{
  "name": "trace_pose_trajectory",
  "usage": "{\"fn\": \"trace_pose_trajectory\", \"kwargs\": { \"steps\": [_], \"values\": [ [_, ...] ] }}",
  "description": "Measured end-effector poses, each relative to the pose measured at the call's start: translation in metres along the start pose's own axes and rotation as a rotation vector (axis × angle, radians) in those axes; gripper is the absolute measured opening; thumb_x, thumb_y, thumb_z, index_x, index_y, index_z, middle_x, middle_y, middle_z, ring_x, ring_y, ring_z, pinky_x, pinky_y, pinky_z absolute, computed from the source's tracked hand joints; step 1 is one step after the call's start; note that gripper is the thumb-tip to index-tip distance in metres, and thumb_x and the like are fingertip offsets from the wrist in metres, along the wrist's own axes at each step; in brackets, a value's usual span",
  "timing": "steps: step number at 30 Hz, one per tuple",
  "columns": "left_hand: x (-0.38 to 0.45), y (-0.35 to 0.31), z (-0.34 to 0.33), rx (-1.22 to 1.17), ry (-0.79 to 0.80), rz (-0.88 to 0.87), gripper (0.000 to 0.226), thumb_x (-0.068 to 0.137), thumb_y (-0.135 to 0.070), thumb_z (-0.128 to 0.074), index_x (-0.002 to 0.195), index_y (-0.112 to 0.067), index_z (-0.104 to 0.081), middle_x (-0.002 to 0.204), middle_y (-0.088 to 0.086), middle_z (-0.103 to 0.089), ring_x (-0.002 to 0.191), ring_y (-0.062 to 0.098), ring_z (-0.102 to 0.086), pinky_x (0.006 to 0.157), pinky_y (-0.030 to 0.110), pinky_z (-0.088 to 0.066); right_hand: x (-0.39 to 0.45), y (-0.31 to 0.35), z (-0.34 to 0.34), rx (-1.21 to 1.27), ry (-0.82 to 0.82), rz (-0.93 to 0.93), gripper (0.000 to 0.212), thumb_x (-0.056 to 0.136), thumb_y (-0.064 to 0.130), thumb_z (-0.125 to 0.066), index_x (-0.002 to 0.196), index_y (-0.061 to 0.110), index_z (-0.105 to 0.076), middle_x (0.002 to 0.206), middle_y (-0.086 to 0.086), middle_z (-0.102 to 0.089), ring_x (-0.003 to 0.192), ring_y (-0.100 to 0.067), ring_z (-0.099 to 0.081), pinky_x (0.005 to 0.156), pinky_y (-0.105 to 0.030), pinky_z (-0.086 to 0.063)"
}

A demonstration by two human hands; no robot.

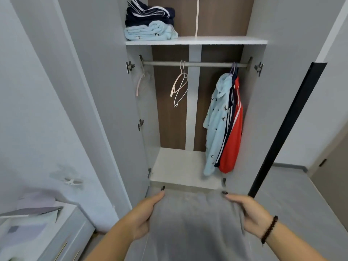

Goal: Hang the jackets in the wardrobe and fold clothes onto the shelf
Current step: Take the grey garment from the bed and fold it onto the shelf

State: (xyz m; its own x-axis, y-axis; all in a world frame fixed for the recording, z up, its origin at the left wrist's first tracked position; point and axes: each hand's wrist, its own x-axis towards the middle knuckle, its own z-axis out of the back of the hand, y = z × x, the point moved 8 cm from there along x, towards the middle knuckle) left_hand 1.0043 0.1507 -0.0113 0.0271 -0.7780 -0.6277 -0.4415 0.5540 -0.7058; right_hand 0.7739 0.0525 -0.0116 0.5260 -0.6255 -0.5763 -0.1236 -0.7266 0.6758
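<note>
Grey fleecy cloth (pixel 192 227), soft and matt, is held stretched low in the foreground, directly before the open wardrobe. Its top edge is pinched by the left hand (pixel 145 217) at one corner and by the right hand (pixel 250 217) at the other, thumbs laid on top and fingers curled beneath; a dark beaded bracelet (pixel 269 229) is worn on the right wrist. A slack grip at either corner would probably let the limp fabric sag or slide to the floor, and an uneven first fold would likely leave a lumpy bundle prone to toppling from the stack.

Further in, the pale wardrobe floor (pixel 178 166) is seen. Above it, a round metal rail (pixel 207 64) carries thin white wire hangers (pixel 179 85) near its middle, and at its right end a plush light-blue hooded jacket (pixel 216 125), a navy striped jacket (pixel 228 117) and a smooth red jacket (pixel 233 132), pressed together. Farthest off, on the flat white shelf (pixel 216 41), folded navy striped clothes (pixel 150 15) are stacked upon a folded light-blue fleece (pixel 148 32).
</note>
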Motion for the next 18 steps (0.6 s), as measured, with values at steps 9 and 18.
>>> {"fn": "trace_pose_trajectory", "kwargs": {
  "steps": [9, 18],
  "values": [
    [-0.006, -0.071, -0.031, 0.18, -0.125, -0.279, 0.024, 0.087, -0.022, -0.071, 0.102, -0.004, -0.071, 0.086, 0.008, -0.077, 0.073, 0.018, -0.074, 0.053, 0.022, -0.054, -0.011, 0.039, 0.01, -0.193, -0.186, 0.124, 0.054, 0.068, 0.021, -0.078, 0.114, -0.005, -0.065, 0.104, -0.022, -0.07, 0.094, -0.032, -0.069, 0.075, -0.039, -0.057],
    [-0.048, -0.198, -0.077, 0.267, 0.112, -0.646, 0.052, 0.061, -0.015, -0.083, 0.11, -0.007, -0.07, 0.108, 0.007, -0.074, 0.103, 0.023, -0.069, 0.085, 0.034, -0.056, -0.08, 0.198, -0.072, -0.484, 0.075, 0.624, 0.044, 0.077, -0.003, -0.067, 0.119, 0.01, -0.061, 0.111, -0.013, -0.07, 0.098, -0.025, -0.069, 0.071, -0.032, -0.057]
  ]
}}
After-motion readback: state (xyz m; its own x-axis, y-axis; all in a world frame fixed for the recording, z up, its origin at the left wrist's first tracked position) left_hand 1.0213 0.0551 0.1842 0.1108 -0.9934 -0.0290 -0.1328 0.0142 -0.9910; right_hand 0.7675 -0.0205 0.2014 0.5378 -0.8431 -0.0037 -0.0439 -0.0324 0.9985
